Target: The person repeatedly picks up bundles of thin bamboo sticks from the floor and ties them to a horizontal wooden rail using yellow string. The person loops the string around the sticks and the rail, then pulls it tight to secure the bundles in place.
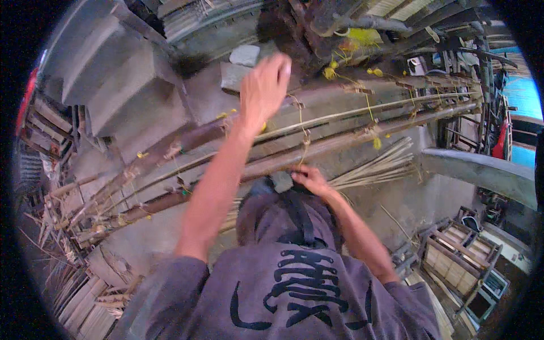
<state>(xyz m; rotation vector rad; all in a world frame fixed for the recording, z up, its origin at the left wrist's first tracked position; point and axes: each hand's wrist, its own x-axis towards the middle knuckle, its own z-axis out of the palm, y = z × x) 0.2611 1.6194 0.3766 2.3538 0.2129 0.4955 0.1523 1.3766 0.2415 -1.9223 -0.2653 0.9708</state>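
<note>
My left hand (265,88) is stretched out past the far wooden beam (317,97), its fingers curled closed. What it holds, if anything, does not show. Lower and closer to my body, my right hand (310,180) is at the near pole (334,152), fingers bent and pinched together. A thin yellow cord (306,148) hangs from that pole toward these fingers; whether they grip it cannot be made out. Between beam and pole runs a slim pale strip (340,116), joined to them at intervals by yellow ties.
Split bamboo strips (379,167) lie on the floor beyond the near pole, at right. Concrete steps (113,73) rise at far left. A pale stone block (245,55) sits beyond the beam. A wooden frame (459,255) stands at lower right, and wood pieces (85,294) lie lower left.
</note>
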